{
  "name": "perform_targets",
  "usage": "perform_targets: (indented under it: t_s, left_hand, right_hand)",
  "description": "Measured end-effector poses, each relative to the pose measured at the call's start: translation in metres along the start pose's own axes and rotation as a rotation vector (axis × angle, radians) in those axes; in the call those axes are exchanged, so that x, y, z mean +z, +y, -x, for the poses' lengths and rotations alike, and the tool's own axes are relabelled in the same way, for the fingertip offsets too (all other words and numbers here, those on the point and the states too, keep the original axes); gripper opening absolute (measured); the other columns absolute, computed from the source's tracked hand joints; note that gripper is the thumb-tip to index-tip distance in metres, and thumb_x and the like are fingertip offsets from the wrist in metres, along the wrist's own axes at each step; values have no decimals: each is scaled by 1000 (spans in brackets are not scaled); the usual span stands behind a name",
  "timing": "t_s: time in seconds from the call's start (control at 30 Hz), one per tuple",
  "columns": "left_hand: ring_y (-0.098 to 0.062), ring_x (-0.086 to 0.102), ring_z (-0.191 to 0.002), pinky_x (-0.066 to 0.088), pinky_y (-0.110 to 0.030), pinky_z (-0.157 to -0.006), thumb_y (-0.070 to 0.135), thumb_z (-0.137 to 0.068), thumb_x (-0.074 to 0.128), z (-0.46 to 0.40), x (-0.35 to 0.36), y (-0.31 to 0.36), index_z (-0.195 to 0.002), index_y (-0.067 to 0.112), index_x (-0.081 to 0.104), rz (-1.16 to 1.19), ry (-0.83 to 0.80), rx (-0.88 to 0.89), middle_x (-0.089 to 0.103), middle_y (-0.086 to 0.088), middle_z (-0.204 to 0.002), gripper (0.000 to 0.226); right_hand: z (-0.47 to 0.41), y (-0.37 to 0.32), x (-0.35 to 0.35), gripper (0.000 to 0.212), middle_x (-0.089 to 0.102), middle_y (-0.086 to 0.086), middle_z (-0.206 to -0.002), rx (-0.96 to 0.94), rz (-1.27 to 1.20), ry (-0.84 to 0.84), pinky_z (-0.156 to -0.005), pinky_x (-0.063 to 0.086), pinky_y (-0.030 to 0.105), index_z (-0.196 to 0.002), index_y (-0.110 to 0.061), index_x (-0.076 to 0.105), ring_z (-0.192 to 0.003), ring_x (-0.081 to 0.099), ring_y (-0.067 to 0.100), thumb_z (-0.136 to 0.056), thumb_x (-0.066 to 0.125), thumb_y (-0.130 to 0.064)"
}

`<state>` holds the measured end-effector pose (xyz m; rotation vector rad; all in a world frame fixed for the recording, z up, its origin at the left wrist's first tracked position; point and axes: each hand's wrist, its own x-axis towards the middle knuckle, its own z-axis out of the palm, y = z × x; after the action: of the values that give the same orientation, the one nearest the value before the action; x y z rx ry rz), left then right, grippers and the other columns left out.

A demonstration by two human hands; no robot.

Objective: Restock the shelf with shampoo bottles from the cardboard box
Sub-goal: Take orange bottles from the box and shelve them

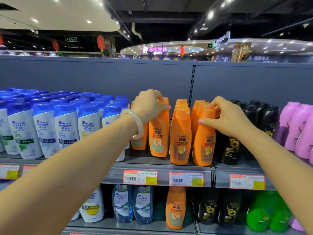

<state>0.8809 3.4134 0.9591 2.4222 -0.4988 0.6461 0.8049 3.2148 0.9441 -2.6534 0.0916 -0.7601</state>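
Orange Rejoice shampoo bottles stand in short rows on the top grey shelf (pixel 162 167). My left hand (pixel 150 106), with a pale bangle on its wrist, grips the cap end of the left orange bottle (pixel 158 141), which stands at the shelf front. My right hand (pixel 227 116) holds the neck of the right orange bottle (pixel 204 146), thumb on its front and fingers over its cap. Between them a middle orange bottle (pixel 180 138) stands untouched. The cardboard box is out of view.
White and blue Head & Shoulders bottles (pixel 66 128) fill the shelf to the left. Black bottles (pixel 232 150) and purple bottles (pixel 298 129) stand to the right. The lower shelf holds more bottles, one orange (pixel 175 207), and green ones (pixel 269 214). Price tags (pixel 140 178) line the shelf edge.
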Motion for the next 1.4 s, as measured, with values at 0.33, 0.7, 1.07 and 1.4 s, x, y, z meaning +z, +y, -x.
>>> perform_targets:
  t_s: [0.33, 0.7, 1.07, 1.4]
  left_hand:
    - [-27, 56, -108, 45, -33, -79, 44, -86, 59, -9, 18, -2, -117, 12, 59, -144, -6, -17, 63, -11, -114, 44]
    - [-26, 48, -114, 41, -36, -90, 46, -94, 39, 10, 15, 14, -125, 15, 56, -187, 184, 235, 55, -10, -123, 47]
    - [-20, 59, -106, 43, -22, -70, 40, -83, 64, 28, 29, 34, -132, 21, 42, 8, -83, 165, 59, -4, -124, 56]
    - [-25, 57, -108, 48, -29, -75, 34, -77, 72, 29, 19, 28, -124, 21, 50, 139, -96, 97, 56, -6, -127, 54]
  right_hand:
    - [2, 3, 2, 55, 52, 8, -130, -11, -23, 13, -87, 49, 40, -117, -16, 45, -114, 53, 27, -75, 71, -41]
    - [3, 6, 5, 55, 52, 7, -127, -14, -27, 17, -84, 47, 37, -116, -17, 45, -111, 54, 26, -74, 71, -43]
    - [9, 4, 6, 68, 50, 7, -131, 18, -60, 6, -93, 49, 46, -127, -20, 37, -114, 53, 28, -74, 71, -45]
    - [14, 7, -3, 55, 56, 3, -117, 36, -137, 73, -76, 48, 37, -115, -24, 38, -98, 55, 24, -72, 73, -32]
